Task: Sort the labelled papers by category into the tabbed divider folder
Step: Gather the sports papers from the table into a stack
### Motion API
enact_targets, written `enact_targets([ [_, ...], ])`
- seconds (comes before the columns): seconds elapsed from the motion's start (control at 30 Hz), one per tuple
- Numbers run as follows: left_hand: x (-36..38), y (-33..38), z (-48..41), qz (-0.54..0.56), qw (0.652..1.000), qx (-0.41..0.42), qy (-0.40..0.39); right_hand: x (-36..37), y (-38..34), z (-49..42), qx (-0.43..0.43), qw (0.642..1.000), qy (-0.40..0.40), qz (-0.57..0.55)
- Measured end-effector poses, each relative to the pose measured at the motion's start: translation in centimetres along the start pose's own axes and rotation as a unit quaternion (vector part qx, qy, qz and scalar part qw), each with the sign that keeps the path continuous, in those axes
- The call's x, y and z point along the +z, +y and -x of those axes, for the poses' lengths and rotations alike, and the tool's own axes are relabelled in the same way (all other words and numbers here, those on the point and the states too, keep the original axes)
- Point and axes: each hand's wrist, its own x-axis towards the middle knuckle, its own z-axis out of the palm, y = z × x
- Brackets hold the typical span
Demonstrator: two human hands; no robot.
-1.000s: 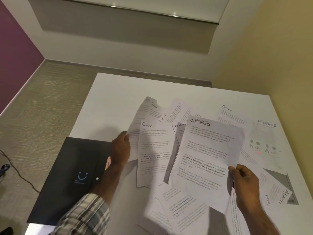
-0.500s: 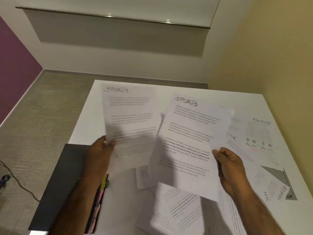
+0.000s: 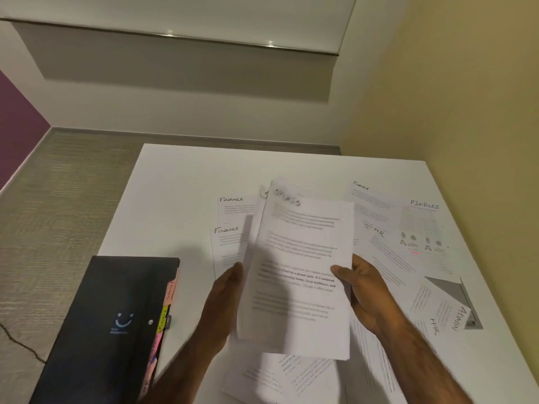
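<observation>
now: noted two overlapped white printed paper sheets [image 3: 300, 272] raised above the flat white table [image 3: 180, 182], mid view, tilted back. handwritten heading at top too smeared to read.

right hand [image 3: 361, 290]: pinching the right edge of the sheets, thumb across the front, fingers behind.

left hand [image 3: 224, 298]: set against the left edge, thumb pointing up, fingers hidden behind the paper and blurred. cannot tell whether gripping or only pressing.

black flat divider folder [image 3: 116, 316]: lying closed on the near left part of the table, just beside the left forearm. pale smile mark on the cover. pink and yellow tabs [image 3: 170, 293] sticking out along its right side.

loose white papers [image 3: 388, 258]: scattered flat on the table under and around both hands, overlapping.
- two headed "finance" [image 3: 232, 212] left of the held sheets, partly covered by them
- one more headed "finance" [image 3: 423, 225] at far right, with small printed figures
- "hr" sheet [image 3: 379, 237] just right of the held sheets
- near right, one marked "admin" [image 3: 455, 314] touching one marked "hr"

grey woven floor [image 3: 58, 199] left of the table.
</observation>
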Motion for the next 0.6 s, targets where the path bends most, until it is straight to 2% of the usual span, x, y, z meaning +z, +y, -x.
enact_targets([
  [0.07,0.3,-0.1,0.1,0.015,1.0,-0.007,-0.003,0.0,0.2,0.4,-0.014,1.0,-0.013,0.015],
  [0.13,0.7,-0.3,-0.2,-0.017,1.0,-0.007,-0.018,0.0,0.5,1.0,-0.031,0.999,-0.017,0.017],
  [0.3,1.9,-2.7,-0.5,-0.048,0.999,-0.007,0.026,-0.3,1.9,2.3,-0.04,0.998,-0.017,0.041],
  [0.43,2.7,-5.3,0.1,-0.083,0.995,0.029,0.05,-1.2,3.8,3.4,-0.061,0.992,0.046,0.105],
  [0.6,3.4,-8.2,0.1,-0.152,0.987,0.034,0.036,-2.5,7.2,3.4,-0.065,0.976,0.031,0.205],
])
